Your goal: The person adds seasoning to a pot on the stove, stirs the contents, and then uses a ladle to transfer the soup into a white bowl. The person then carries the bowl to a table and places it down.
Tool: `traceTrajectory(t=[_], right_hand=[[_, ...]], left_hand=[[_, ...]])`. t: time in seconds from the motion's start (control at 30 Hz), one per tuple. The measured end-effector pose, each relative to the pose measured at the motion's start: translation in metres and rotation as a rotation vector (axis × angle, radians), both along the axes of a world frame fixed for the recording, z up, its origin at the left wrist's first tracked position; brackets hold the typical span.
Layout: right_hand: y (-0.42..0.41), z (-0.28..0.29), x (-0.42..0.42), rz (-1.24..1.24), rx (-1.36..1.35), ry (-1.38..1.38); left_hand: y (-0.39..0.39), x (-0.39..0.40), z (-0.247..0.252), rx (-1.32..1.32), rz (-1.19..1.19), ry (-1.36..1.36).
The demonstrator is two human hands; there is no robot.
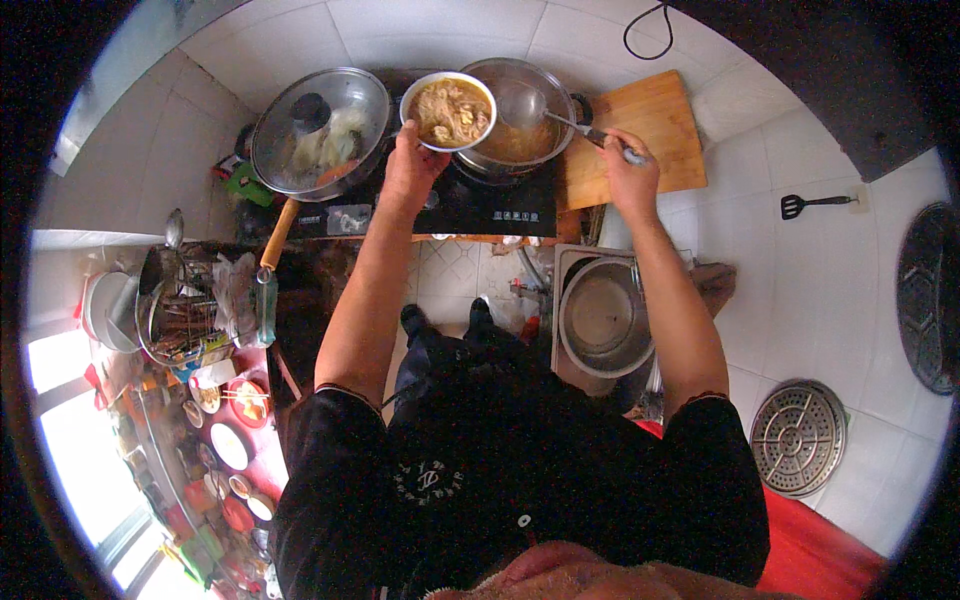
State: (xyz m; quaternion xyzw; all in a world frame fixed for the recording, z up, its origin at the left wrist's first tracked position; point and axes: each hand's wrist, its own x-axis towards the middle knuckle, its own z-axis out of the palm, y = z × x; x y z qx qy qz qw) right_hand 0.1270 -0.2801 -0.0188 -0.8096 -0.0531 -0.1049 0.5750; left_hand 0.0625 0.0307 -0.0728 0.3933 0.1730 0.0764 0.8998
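Observation:
My left hand [414, 171] grips the rim and side of a white bowl [451, 112] filled with noodle-like food in brown broth. The bowl is held above the cooktop [487, 214], between two pans. My right hand [631, 171] is closed around the handle of a metal ladle [523, 105]. The ladle's round head is over the steel pot [517, 166], which holds broth; whether it touches the liquid I cannot tell. To the left stands a frying pan with a glass lid [321, 135] over pale food and a wooden handle [279, 234] pointing towards me.
A wooden cutting board [652, 135] leans right of the pot. Below it, a metal basin [607, 316] sits in the sink [564, 262]. A black slotted spatula [817, 202] and a steamer plate [799, 439] hang on the tiled wall. Dishes and a white plate [230, 446] crowd a red table at left.

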Motion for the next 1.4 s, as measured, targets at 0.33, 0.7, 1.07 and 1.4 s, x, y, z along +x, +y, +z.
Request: traceTrajectory(t=[0.33, 0.7, 1.07, 1.4], right_hand=[[0.031, -0.002, -0.018, 0.186, -0.6, -0.343], [0.028, -0.038, -0.006, 0.138, -0.06, 0.242], [0.011, -0.018, -0.002, 0.07, 0.235, 0.371], [0.014, -0.014, 0.007, 0.008, 0.204, 0.347]], left_hand=[[0.018, -0.029, 0.015, 0.007, 0.13, 0.025], [0.014, -0.049, 0.019, -0.028, 0.161, 0.065], [0.02, -0.055, 0.006, -0.052, 0.19, 0.075], [0.025, -0.059, -0.005, -0.078, 0.17, 0.09]])
